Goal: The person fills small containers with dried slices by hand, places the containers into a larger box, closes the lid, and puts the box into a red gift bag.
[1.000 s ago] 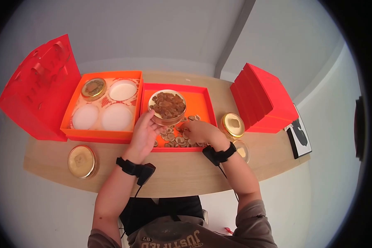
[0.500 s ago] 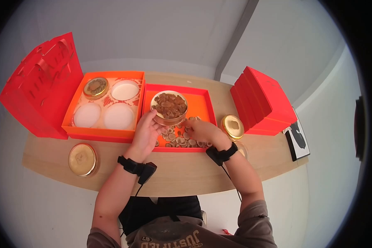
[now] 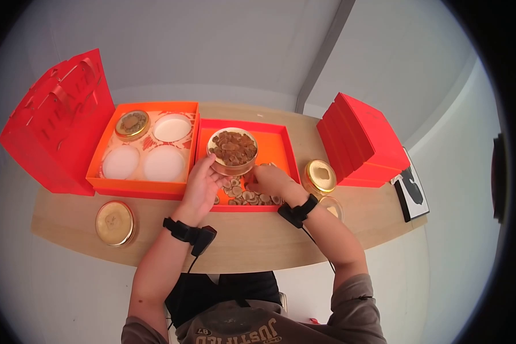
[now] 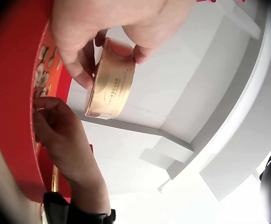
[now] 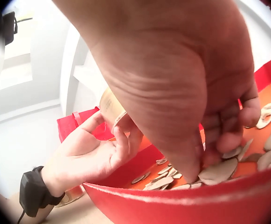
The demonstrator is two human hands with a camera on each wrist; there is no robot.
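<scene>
The left hand (image 3: 199,192) grips a round clear tin (image 3: 233,150) of brown dried pieces from its lower left side, holding it over an orange-lined red tray (image 3: 292,143). In the left wrist view, thumb and fingers clasp the tin (image 4: 111,79) by its wall. Just right of the tin, the right hand (image 3: 275,182) reaches down into the tray among pale dried slices (image 3: 246,196). The right wrist view shows the right hand (image 5: 172,88) with bent fingers and its tips down at the slices (image 5: 218,171); whether a slice is pinched is hidden.
An orange box (image 3: 92,166) with round recesses and one filled tin (image 3: 132,124) stands left, beside a red bag (image 3: 60,126). Gold-lidded tins stand at the front left (image 3: 114,223) and right (image 3: 320,176). Red boxes (image 3: 361,140) and a black-and-white box (image 3: 411,189) are at the right.
The right hand has shifted slightly, staying low over the slices beside the tin. The left hand holds the tin in nearly the same place.
</scene>
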